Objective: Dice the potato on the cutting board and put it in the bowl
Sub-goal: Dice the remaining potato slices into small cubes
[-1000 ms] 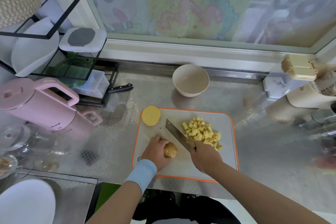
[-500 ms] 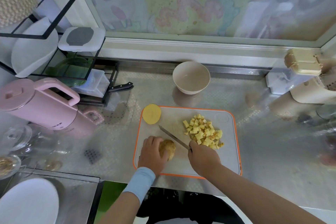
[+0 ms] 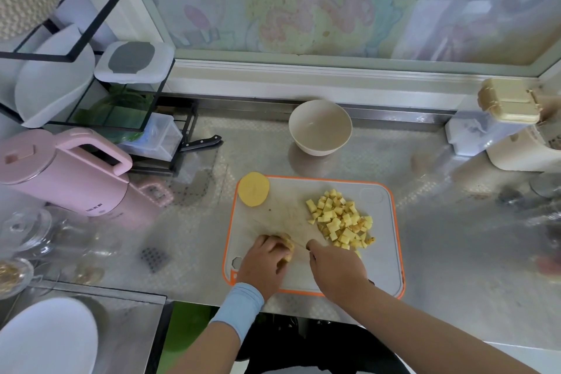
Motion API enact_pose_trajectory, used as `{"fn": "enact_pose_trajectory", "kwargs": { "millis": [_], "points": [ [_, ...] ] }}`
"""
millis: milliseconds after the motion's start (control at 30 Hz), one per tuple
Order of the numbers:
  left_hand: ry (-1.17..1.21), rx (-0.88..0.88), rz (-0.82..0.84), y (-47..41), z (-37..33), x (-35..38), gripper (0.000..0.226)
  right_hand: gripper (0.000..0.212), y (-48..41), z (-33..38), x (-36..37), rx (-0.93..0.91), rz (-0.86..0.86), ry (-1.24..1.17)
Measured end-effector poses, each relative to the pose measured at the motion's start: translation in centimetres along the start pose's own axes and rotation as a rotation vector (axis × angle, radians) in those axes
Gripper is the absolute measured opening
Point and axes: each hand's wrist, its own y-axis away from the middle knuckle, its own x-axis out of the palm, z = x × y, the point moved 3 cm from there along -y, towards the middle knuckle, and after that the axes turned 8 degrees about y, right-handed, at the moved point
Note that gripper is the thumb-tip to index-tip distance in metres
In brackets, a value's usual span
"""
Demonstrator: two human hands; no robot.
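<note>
A grey cutting board (image 3: 382, 267) with an orange rim lies on the steel counter. My left hand (image 3: 264, 264) curls over a potato piece (image 3: 288, 249) near the board's front left. My right hand (image 3: 337, 270) grips the knife handle; the blade (image 3: 299, 246) is seen edge-on as a thin line against the potato piece. A pile of yellow potato dice (image 3: 341, 220) lies on the board's right half. A round potato slice (image 3: 253, 193) lies at the board's far left corner. The beige bowl (image 3: 320, 127) stands behind the board with nothing visible inside.
A pink kettle (image 3: 69, 173) stands at the left, with a black wire rack (image 3: 91, 55) and a black-handled knife (image 3: 202, 143) behind it. Glassware (image 3: 24, 231) and a white plate (image 3: 45, 337) lie at the front left. Cream containers (image 3: 510, 121) stand at the right.
The knife has turned from lying tilted with its flat side showing to upright, down against the potato piece. My left hand has closed further over the potato.
</note>
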Motion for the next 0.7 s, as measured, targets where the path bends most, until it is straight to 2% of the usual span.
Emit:
{"fn": "enact_pose_trajectory", "kwargs": {
  "millis": [133,267,433,567,700],
  "points": [
    [0.025,-0.018,-0.022,-0.4,0.1,-0.2,0.018,0.007,0.3,0.6,0.0,0.005,0.04,0.058],
    [0.029,-0.032,-0.03,-0.5,-0.1,-0.5,0.017,0.021,0.2,0.6,-0.3,0.015,0.093,0.08],
    [0.052,-0.035,-0.026,-0.4,0.3,-0.4,0.017,0.025,-0.6,0.7,-0.9,0.013,0.179,0.056],
    [0.07,-0.032,-0.028,-0.2,0.4,-0.4,0.02,0.017,-1.7,0.2,-0.6,0.027,0.251,0.003],
    [0.099,-0.044,-0.036,0.0,0.6,-0.1,0.019,0.008,-2.7,0.0,1.0,0.066,0.248,-0.084]
  ]
}}
